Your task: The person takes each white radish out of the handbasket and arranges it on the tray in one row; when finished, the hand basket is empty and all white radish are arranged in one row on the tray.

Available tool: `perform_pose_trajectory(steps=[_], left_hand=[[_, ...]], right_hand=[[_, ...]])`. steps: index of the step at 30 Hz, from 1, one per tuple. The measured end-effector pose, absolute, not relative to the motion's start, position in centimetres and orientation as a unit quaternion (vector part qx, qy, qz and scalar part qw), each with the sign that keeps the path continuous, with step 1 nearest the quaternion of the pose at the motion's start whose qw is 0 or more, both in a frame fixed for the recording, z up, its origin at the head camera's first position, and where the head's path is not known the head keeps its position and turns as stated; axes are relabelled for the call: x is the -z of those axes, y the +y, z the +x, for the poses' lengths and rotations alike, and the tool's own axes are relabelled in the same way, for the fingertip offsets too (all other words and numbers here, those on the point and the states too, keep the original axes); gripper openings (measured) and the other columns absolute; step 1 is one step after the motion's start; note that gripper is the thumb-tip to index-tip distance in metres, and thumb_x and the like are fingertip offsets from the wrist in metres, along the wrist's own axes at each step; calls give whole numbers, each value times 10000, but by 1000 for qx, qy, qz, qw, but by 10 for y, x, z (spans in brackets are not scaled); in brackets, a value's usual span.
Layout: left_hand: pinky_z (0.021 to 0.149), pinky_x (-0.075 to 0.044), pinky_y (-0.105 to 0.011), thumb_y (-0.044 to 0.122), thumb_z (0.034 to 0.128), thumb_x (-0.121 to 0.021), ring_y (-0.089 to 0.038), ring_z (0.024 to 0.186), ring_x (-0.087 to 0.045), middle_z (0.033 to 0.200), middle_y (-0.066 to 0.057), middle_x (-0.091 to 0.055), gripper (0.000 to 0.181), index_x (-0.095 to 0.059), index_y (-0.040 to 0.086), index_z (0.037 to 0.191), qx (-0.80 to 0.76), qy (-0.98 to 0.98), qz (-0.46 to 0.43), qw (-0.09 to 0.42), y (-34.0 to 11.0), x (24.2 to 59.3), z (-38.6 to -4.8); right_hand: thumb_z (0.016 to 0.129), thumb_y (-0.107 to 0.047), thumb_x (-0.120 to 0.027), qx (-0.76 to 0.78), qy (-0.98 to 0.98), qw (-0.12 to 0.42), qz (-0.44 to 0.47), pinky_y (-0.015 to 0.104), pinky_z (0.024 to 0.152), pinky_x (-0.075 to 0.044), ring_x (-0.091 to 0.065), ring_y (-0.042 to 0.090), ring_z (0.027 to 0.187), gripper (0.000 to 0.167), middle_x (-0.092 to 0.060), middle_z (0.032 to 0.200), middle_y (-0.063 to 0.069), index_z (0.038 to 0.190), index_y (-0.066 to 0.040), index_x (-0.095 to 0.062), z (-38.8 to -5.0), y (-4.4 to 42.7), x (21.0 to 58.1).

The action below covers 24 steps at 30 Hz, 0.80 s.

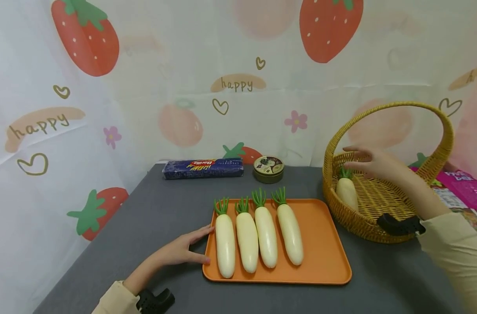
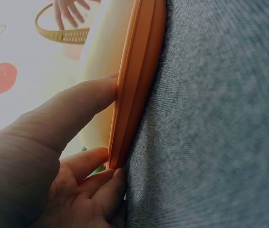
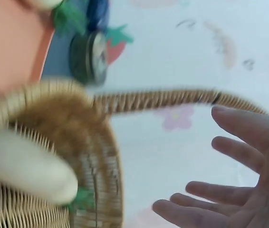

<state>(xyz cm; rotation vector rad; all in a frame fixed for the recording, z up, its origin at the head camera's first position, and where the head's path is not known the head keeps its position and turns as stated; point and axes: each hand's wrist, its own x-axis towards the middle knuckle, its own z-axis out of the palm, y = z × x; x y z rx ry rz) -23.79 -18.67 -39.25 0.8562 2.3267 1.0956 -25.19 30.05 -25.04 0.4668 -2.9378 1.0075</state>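
Observation:
Several white radishes with green tops, one of them a white radish (image 1: 225, 245) at the left edge, lie side by side on an orange tray (image 1: 325, 244). My left hand (image 1: 183, 249) touches the tray's left rim; the left wrist view shows its thumb (image 2: 84, 107) and fingertips against the rim. Another white radish (image 1: 346, 192) rests inside a wicker basket (image 1: 332, 205), at its left side. Over that radish's leafy end, under the basket's arched handle, my right hand (image 1: 373, 163) hovers with fingers spread and holds nothing, as the right wrist view also shows.
Behind the tray lie a blue spaghetti box (image 1: 203, 169) and a round tin (image 1: 268, 169). Colourful packaging (image 1: 464, 192) sits right of the basket. A strawberry-print cloth (image 1: 238, 117) hangs at the back. The basket's tall handle (image 1: 403, 104) arches beside my right forearm.

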Motion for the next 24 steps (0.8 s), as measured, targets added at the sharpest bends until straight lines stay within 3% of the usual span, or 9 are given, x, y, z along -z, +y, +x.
perform_pose_trajectory(steps=[4, 8, 17, 20, 24], left_hand=[[990, -149, -535, 324, 810, -668, -323, 1306, -130, 1446, -162, -176, 777, -257, 79, 1422, -395, 838, 306, 217, -187, 394, -240], [991, -152, -532, 320, 817, -661, -323, 1306, -128, 1446, -163, -173, 770, -251, 79, 1423, -397, 836, 307, 223, -186, 393, -240], [987, -167, -532, 318, 819, -659, -317, 1303, -148, 1445, -158, -187, 759, -259, 88, 1422, -395, 836, 311, 219, -186, 392, -239], [987, -165, -531, 318, 817, -661, -318, 1303, -148, 1444, -159, -187, 763, -259, 83, 1421, -396, 836, 312, 216, -186, 393, -240], [990, -162, -527, 326, 817, -659, -315, 1304, -142, 1445, -154, -185, 767, -256, 82, 1422, -395, 838, 309, 214, -188, 394, -241]], right_hand=[[894, -363, -542, -211, -967, 37, 138, 585, 803, -347, -349, 520, 1101, 641, -285, 1302, 359, 1349, 38, -334, -271, 312, 252], [870, -388, -570, -129, -981, 49, 135, 605, 793, -340, -377, 546, 1043, 711, -307, 1258, 400, 1357, 54, -300, -285, 328, 269], [860, -444, -556, -164, -977, 11, 134, 635, 852, -255, -266, 561, 1118, 792, -230, 1306, 394, 1368, 81, -250, -299, 341, 289], [869, -410, -560, -171, -975, 8, 142, 631, 837, -278, -290, 562, 1103, 745, -252, 1295, 394, 1346, 94, -289, -300, 339, 291], [877, -422, -540, -209, -968, -38, 133, 513, 672, -435, -516, 451, 814, 745, -280, 1286, 386, 1371, 62, -262, -302, 332, 294]])
